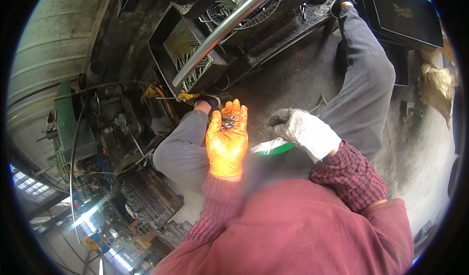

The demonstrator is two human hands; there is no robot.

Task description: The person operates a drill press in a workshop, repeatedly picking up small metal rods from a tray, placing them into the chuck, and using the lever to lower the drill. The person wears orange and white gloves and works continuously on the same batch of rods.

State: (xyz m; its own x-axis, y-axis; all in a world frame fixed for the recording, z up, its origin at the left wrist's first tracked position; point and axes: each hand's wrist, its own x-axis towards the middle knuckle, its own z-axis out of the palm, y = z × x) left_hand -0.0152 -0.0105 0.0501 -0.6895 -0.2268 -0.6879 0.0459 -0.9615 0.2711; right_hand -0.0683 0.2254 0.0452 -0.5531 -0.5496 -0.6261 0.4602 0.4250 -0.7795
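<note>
My left hand [226,141], in an orange glove, is held palm up with several small dark metal pins [227,122] lying across its fingers. My right hand [304,131], in a grey work glove, hovers just to the right with its fingers loosely curled and nothing visible in them. A green and white object [271,147] lies just below it. My grey-trousered legs [364,75] stretch out over the dark, oily floor. Red plaid cuffs and a maroon top fill the lower part of the view.
A dark metal tray [168,31] holds several long steel rods [194,65] ahead of me. A shiny metal tube [229,23] crosses above it. A green machine [63,123] with wires stands left. A black case [403,14] and a sack [439,84] are right.
</note>
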